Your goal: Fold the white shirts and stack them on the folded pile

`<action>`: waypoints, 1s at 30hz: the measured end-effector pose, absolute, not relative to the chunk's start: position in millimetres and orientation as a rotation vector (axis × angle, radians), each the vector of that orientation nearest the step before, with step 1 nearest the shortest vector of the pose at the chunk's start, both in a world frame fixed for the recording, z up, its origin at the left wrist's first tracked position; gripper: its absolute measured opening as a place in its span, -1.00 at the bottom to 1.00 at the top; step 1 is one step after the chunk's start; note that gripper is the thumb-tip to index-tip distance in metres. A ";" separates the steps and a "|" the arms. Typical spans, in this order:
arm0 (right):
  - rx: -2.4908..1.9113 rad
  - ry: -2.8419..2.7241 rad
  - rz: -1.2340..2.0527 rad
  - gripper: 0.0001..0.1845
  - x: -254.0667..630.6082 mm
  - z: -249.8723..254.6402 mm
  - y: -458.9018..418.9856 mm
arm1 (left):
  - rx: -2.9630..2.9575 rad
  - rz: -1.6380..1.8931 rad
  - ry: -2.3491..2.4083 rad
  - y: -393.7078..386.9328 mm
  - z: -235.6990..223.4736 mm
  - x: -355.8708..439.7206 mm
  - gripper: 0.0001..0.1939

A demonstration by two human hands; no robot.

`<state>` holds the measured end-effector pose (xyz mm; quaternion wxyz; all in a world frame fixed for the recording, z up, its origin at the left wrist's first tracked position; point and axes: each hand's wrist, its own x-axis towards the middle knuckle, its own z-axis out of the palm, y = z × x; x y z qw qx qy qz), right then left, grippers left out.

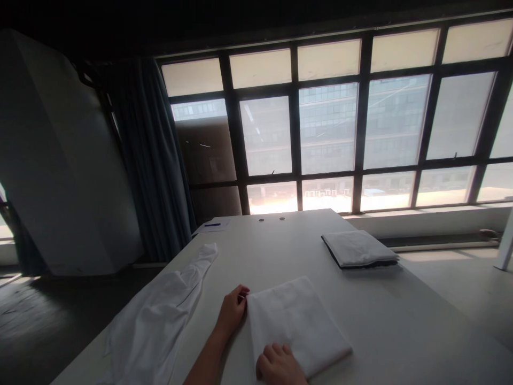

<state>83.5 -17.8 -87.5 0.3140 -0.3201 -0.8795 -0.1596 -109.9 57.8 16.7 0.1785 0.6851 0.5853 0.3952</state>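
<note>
From the head view, the folded white cloth (298, 326) lies at 12 o'clock on the table (224, 256). The left hand (231, 314) has its fingers (242, 293) pressed together at the cloth's corner, pinch unclear. The right hand (279, 366) rests curled on its near edge. A white shirt (152, 326) lies at 10 o'clock, a folded stack (358, 248) at 1 o'clock.

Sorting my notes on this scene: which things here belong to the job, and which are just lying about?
In hand: folded white cloth, touched by left hand and right hand.
Lying about: white long-sleeved garment, folded white bundle, paper with blue pen.
</note>
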 end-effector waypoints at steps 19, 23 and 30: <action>-0.800 -2.075 -0.627 -0.61 90.3 -70.1 -20.7 | 1.763 1.179 1.860 67.3 6.8 -110.2 -0.91; -0.749 -2.175 -0.564 -0.56 89.8 -64.8 -17.5 | 1.764 1.146 1.866 67.6 4.9 -109.8 -0.92; -0.659 -2.225 -0.515 -0.60 69.7 -88.2 -14.8 | 1.747 1.119 1.905 68.6 3.5 -110.9 -0.92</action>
